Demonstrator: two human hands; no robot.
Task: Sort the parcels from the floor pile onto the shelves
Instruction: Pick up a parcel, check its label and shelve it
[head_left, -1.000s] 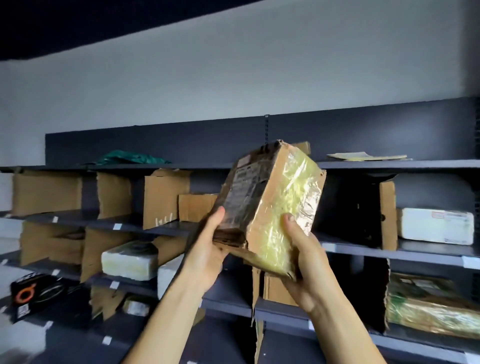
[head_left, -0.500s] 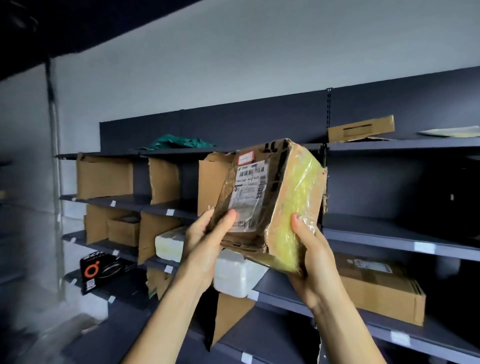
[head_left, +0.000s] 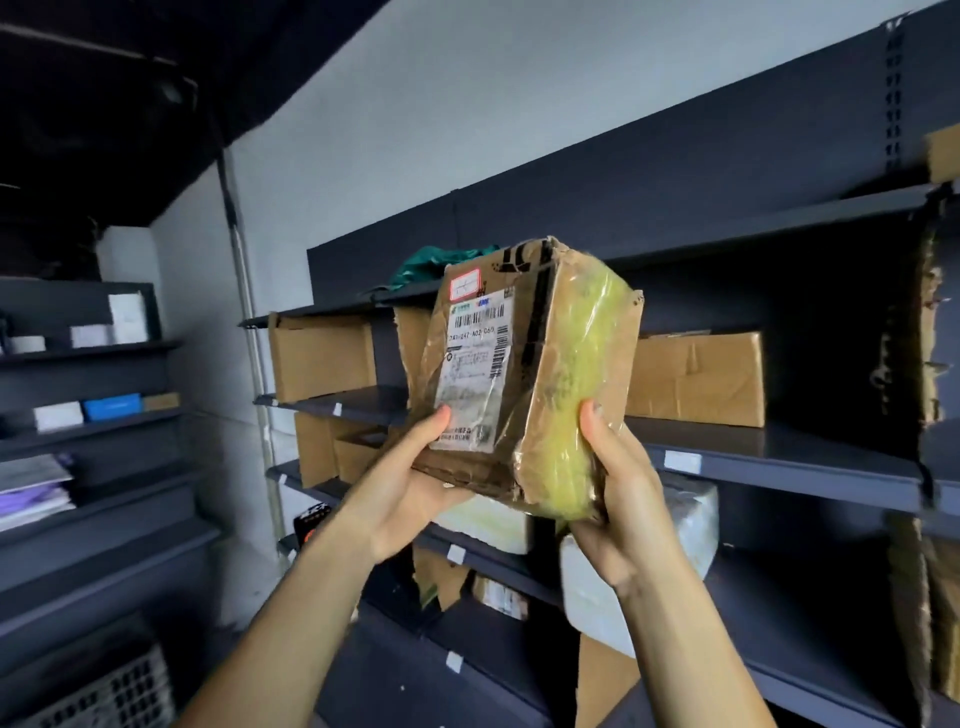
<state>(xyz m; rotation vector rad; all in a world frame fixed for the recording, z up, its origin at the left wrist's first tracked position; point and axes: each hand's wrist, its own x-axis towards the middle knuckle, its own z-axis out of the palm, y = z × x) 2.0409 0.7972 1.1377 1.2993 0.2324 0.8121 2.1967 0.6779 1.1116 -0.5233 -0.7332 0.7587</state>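
I hold a battered brown cardboard parcel (head_left: 524, 374) up in front of the dark shelves (head_left: 769, 447). A white shipping label with barcodes faces me, and yellow-tinted tape covers its right side. My left hand (head_left: 410, 478) grips the lower left corner, thumb on the label. My right hand (head_left: 618, 499) clasps the lower right edge over the tape. The parcel is tilted, its top leaning right. The floor pile is out of view.
A brown box (head_left: 696, 379) lies on the shelf right of the parcel. White wrapped parcels (head_left: 685, 514) sit one shelf lower. Cardboard dividers (head_left: 322, 353) stand at the left end. A second shelf unit (head_left: 93, 415) with small boxes is at far left, and a plastic crate (head_left: 104, 696) below it.
The view has swung left along the shelves. The parcel's label side has turned to face me more squarely. Both hands keep their hold.
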